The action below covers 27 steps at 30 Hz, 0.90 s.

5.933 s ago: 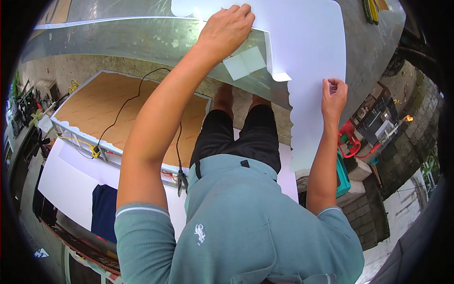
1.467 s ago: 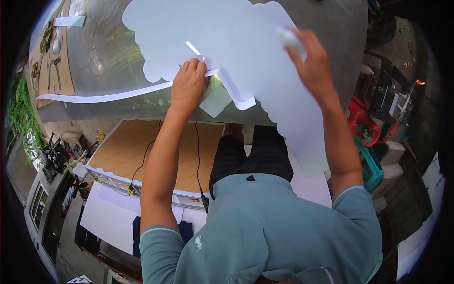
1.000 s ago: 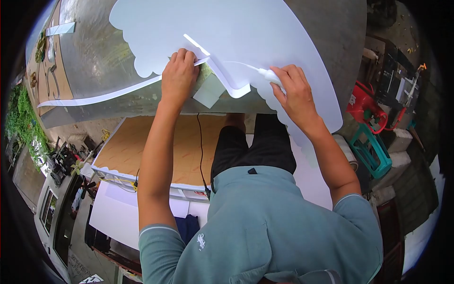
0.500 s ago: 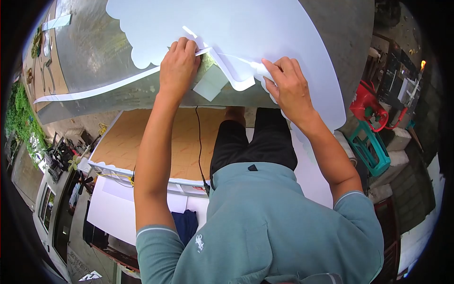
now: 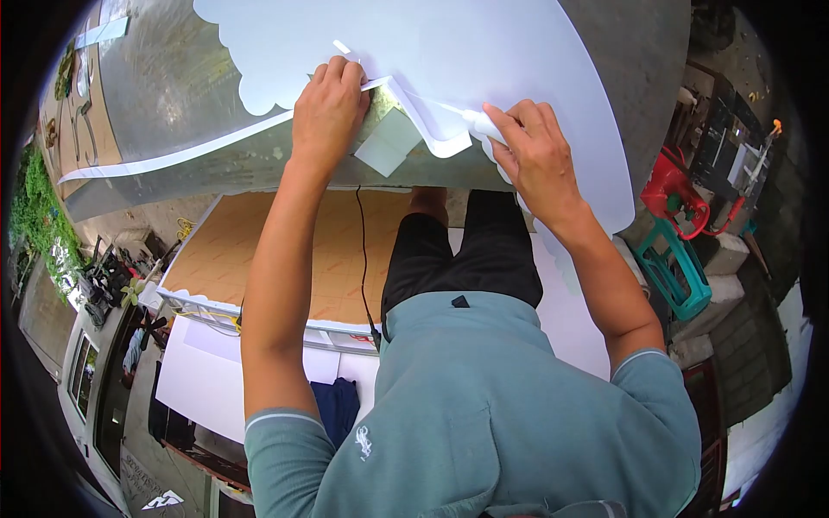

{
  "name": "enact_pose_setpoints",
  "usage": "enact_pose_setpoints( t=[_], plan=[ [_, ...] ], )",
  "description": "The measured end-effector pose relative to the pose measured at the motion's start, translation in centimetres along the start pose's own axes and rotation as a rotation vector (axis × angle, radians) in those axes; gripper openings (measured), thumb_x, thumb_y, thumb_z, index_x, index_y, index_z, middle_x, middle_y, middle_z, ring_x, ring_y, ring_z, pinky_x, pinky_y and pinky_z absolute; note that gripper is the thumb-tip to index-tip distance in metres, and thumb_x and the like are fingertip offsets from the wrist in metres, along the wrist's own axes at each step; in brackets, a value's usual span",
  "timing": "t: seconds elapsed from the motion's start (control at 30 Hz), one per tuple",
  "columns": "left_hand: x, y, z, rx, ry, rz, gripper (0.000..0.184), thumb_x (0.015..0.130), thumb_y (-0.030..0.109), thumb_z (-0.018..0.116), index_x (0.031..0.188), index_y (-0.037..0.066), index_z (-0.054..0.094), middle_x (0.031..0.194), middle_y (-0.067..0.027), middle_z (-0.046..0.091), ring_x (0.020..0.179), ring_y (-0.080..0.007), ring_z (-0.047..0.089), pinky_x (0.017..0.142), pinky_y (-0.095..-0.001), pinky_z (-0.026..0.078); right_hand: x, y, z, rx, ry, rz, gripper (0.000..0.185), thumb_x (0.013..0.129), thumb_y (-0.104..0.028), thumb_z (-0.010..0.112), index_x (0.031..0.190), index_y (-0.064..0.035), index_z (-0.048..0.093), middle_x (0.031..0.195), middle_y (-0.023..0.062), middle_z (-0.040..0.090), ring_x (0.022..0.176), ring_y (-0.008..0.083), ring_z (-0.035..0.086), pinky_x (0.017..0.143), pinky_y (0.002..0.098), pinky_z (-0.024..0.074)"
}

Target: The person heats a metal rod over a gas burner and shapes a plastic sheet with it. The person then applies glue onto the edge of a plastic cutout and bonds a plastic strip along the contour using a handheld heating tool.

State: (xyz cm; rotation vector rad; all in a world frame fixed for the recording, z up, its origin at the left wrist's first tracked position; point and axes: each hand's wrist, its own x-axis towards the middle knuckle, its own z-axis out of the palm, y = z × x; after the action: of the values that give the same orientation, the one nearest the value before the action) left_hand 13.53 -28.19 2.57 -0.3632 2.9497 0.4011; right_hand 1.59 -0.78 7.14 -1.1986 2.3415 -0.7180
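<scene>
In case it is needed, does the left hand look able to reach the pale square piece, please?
Probably yes: the pale square piece lies uncovered close by, though the left hand would likely have to let go of the white strip.

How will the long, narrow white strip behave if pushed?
The strip is probably light and flexible: it looks thin and curves gently. The far end may swing easily, as the left hand grips well away from it. Its sharp bend suggests some stiffness.

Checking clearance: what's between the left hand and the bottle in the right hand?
Between the left hand and the white bottle lie a bend of the white strip and the bottle's thin tip, over the white sheet; the head view shows it.
</scene>
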Motion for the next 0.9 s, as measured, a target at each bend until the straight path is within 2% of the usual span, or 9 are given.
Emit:
enact_pose_setpoints(
  t=[0.4, 0.47, 0.8, 0.9],
  plan=[
    [-0.1, -0.1, 0.3, 0.008, 0.013, -0.015, 0.019, 0.083, 0.009, 0.072, 0.095, 0.007, 0.057, 0.096, -0.0074, 0.06, 0.091, -0.0272, 0.062, 0.076, -0.0398, 0.055, -1.2, 0.7, -1.0, -0.021, -0.083, -0.029, 0.046, 0.079, -0.001, 0.078, 0.124, -0.0045, 0.069, 0.1, 0.0076, 0.058, 0.095, 0.0265, 0.056, 0.084, 0.0399, 0.0498],
    [-0.2, -0.3, 0.5, 0.005, -0.003, -0.024, 0.022, 0.084, 0.008, 0.073, 0.098, 0.008, 0.057, 0.101, -0.0058, 0.059, 0.097, -0.0266, 0.063, 0.075, -0.0419, 0.056, -1.3, 0.9, -1.5, -0.018, -0.096, -0.042, 0.045, 0.08, -0.002, 0.077, 0.124, -0.0047, 0.069, 0.1, 0.0074, 0.058, 0.095, 0.0263, 0.056, 0.085, 0.0401, 0.0488],
    [-0.2, -0.3, 0.4, 0.011, -0.008, -0.025, 0.022, 0.085, 0.01, 0.072, 0.1, 0.008, 0.057, 0.102, -0.0065, 0.059, 0.098, -0.0266, 0.063, 0.075, -0.0414, 0.057, 1.0, -0.2, -0.5, -0.054, 0.044, -0.02, 0.043, 0.082, -0.007, 0.077, 0.125, -0.0039, 0.069, 0.103, 0.0087, 0.06, 0.097, 0.0265, 0.057, 0.086, 0.0398, 0.0465],
    [-0.2, -0.3, 0.5, 0.022, 0.049, 0.014, 0.019, 0.084, 0.012, 0.071, 0.093, 0.006, 0.055, 0.095, -0.0079, 0.059, 0.091, -0.027, 0.062, 0.076, -0.039, 0.055, 1.3, -0.6, 0.1, -0.071, 0.04, -0.025, 0.044, 0.082, -0.008, 0.078, 0.125, -0.0042, 0.069, 0.103, 0.0086, 0.06, 0.098, 0.0264, 0.058, 0.086, 0.0398, 0.0464]
  ],
)
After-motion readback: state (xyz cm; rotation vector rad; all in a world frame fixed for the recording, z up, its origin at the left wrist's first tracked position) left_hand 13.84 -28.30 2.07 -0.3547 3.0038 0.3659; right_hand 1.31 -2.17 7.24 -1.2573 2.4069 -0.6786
